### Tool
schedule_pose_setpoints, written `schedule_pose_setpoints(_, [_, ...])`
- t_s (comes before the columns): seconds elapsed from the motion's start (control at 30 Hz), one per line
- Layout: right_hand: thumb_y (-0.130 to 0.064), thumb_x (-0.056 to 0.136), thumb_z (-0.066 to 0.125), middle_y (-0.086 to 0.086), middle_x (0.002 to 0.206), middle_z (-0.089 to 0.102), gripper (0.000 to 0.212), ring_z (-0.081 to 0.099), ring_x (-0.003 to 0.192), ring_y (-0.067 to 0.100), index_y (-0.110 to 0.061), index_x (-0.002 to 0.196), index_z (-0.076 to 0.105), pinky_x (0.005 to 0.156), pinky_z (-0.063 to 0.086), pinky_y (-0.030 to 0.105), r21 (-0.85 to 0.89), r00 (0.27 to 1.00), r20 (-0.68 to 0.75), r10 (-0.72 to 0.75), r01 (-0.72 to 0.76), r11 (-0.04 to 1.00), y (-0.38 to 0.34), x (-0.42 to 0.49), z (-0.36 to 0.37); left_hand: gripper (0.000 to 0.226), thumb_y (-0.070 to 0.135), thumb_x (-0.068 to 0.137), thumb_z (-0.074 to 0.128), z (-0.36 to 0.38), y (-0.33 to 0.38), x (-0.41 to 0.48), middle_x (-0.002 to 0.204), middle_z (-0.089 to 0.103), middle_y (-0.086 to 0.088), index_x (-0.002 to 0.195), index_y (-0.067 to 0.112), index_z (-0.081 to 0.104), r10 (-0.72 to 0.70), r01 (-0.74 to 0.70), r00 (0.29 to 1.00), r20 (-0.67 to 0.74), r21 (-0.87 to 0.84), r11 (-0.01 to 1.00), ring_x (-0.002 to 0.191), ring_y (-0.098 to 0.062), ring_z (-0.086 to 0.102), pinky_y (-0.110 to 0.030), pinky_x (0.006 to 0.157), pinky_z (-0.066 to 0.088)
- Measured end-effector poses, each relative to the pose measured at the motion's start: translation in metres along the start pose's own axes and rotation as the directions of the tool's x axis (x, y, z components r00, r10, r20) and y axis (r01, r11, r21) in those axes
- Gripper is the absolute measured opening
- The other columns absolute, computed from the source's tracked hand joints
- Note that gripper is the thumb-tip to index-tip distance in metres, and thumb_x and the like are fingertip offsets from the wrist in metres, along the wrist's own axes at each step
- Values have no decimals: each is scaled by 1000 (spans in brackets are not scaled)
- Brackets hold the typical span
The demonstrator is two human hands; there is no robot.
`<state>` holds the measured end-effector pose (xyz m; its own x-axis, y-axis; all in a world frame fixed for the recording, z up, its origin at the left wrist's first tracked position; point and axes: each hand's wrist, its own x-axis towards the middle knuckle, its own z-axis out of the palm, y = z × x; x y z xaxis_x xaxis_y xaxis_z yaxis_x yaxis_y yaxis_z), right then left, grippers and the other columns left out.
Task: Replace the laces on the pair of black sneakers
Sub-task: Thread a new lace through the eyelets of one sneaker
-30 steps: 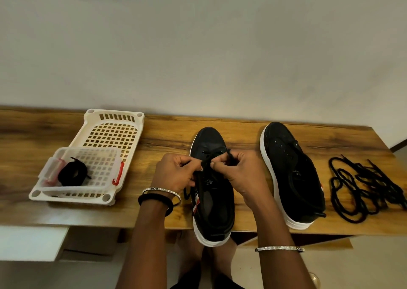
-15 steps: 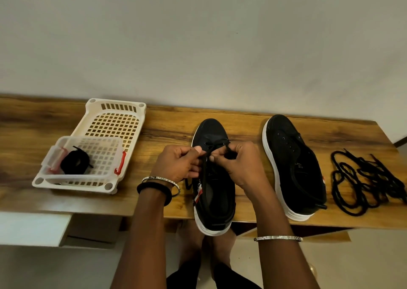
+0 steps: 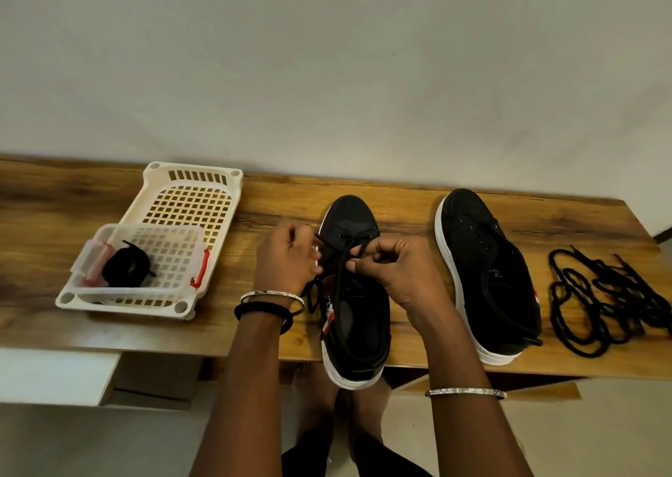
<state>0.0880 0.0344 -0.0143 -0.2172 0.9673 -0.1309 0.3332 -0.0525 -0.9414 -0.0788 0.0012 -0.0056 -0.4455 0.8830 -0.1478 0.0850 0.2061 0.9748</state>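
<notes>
Left hand (image 3: 287, 258) and right hand (image 3: 396, 276) pinched a black lace (image 3: 340, 276) at the toe eyelets.
The sneaker (image 3: 358, 316) overhung the wooden desk's (image 3: 400, 200) front edge; the second sneaker (image 3: 487, 276) and loose laces (image 3: 611, 302) lay toward the right end, below a plain pale wall (image 3: 327, 76).

Two black sneakers (image 3: 349, 218) (image 3: 483, 276), two hands (image 3: 287, 258) (image 3: 396, 272), one threaded lace (image 3: 340, 276), one coiled lace (image 3: 125, 269), one heap of loose laces (image 3: 618, 294) (strand number unclear), one white basket (image 3: 156, 171), one clear box (image 3: 145, 227), two silver bangles (image 3: 272, 294) (image 3: 465, 392), one black wristband (image 3: 262, 309), one wooden table (image 3: 400, 200).
</notes>
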Motion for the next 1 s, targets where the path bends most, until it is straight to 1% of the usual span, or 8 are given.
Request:
schedule_pose_setpoints(0.1, [-6, 73, 87, 11, 79, 74, 14, 71, 78, 25, -11, 83, 79, 83, 60, 50, 29, 1000, 5, -3, 3, 1000, -1, 0, 0, 26, 14, 100, 35, -5, 10, 2, 84, 73, -16, 81, 10, 51, -142, 141, 989, 41, -544, 827, 75, -26, 71, -34, 68, 58])
schedule_pose_setpoints(0.2, [-5, 73, 87, 9, 77, 72, 18, 69, 76, 18, -12, 88, 79, 81, 61, 41, 90, 1000, 20, 11, -13, 996, -2, -1, -1, 23, 16, 98, 38, -8, 12, 0, 57, 55, -5, 77, 14, 46, -222, 222, 971, 87, -662, 715, 46, -17, 51, -34, 59, 54])
schedule_pose_setpoints(0.37, [2, 77, 81, 3, 75, 70, 39, 70, 77, 10, -15, 111, 76, 78, 56, 21, 223, 998, 55, 38, -50, 974, -5, -4, -6, 16, 27, 95, 61, -12, 4, 0, 63, 52, 6, 81, 19, 61, 39, -39, 999, -24, 30, 999, 56, -14, 45, -26, 52, 37])
schedule_pose_setpoints(0.57, [6, 76, 81, 0, 71, 63, 59, 64, 75, 9, -17, 129, 68, 77, 54, 19, 210, 997, 59, 39, -51, 976, -4, -2, -3, 13, 38, 81, 77, -18, -6, -7, 51, 42, 13, 76, 27, 73, 127, -227, 968, 217, 537, 812, 49, -3, 40, -21, 51, 28])
schedule_pose_setpoints(0.73, [2, 75, 84, 2, 77, 65, 64, 64, 72, 7, -22, 130, 64, 74, 54, 19, 181, 997, 49, 65, -73, 981, -4, -1, -5, 22, 20, 97, 57, -18, 5, 0, 73, 63, 13, 77, 21, 66, 57, -73, 976, 212, 65, 995, 69, 1, 57, -29, 68, 41])
schedule_pose_setpoints(0.83, [-1, 71, 87, 2, 80, 63, 65, 63, 73, 11, -29, 125, 64, 75, 56, 25, 178, 995, 45, 89, -96, 979, -3, -1, -7, 32, 21, 102, 39, -17, 13, 1, 86, 72, -6, 75, 16, 56, -2, 61, 988, 152, -390, 919, 91, -25, 68, -38, 80, 49])
schedule_pose_setpoints(0.93, [-6, 65, 92, 2, 84, 59, 69, 63, 78, 15, -33, 122, 65, 80, 59, 34, 192, 992, 41, 120, -125, 973, 0, -1, -9, 36, 22, 104, 35, -20, 18, -3, 49, 44, 3, 69, 17, 42, -110, 189, 981, 161, -651, 735, 45, -14, 49, -31, 56, 52])
schedule_pose_setpoints(1.0, [-7, 63, 93, 1, 86, 57, 73, 62, 77, 13, -33, 124, 63, 74, 56, 29, 198, 990, 49, 130, -137, 971, 0, -1, -9, 39, 27, 102, 46, -23, 12, 0, 46, 31, 6, 64, 20, 40, -142, 142, 989, 38, -485, 863, 37, -10, 30, -24, 42, 36])
